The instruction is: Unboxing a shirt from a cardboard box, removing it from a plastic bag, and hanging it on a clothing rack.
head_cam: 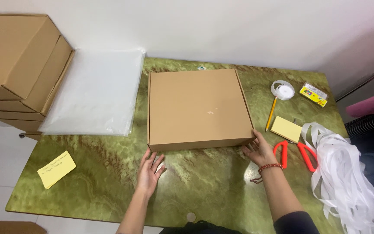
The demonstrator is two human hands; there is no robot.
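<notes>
A closed box (198,108) is set mid-table (109,173). Its near right corner is touched by the right hand (259,150), fingers spread, nothing gripped. The left hand (149,170) is laid flat, open, by the near left corner.

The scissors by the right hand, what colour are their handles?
Bright red-orange handles on the scissors, seen best in the head view.

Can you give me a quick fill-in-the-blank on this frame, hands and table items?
1. Both hands touch the near edge of the closed ____ box.
2. The right hand wears a beaded ____ at the wrist.
3. The scissors beside the right hand have ____ handles.
4. Near the left hand, at the table's left edge, lies a ____ note.

Missing words: cardboard; bracelet; red; yellow
</notes>
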